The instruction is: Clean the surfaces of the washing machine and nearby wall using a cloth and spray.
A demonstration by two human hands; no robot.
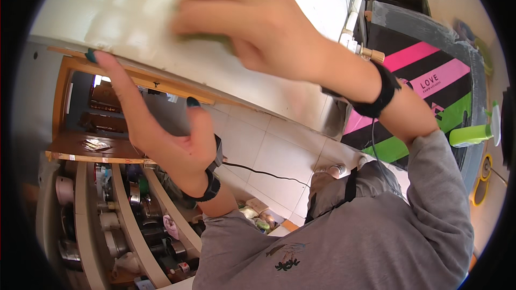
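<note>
My right hand is above a glossy, cream-white surface, its fingers curled and smeared by motion. A flat greenish thing shows under these fingers; its kind is too blurred to tell. My left hand has its forefinger and thumb stretched apart, with dark green nails. Its forefinger tip is at the front edge of the white surface, and nothing shows between finger and thumb. Both wrists wear black bands.
Shelves at lower left hold several pots and jars. Right of the surface run a white pipe and a striped pink, black and green cover. A green spray bottle lies at far right. A black cable crosses the tiled floor.
</note>
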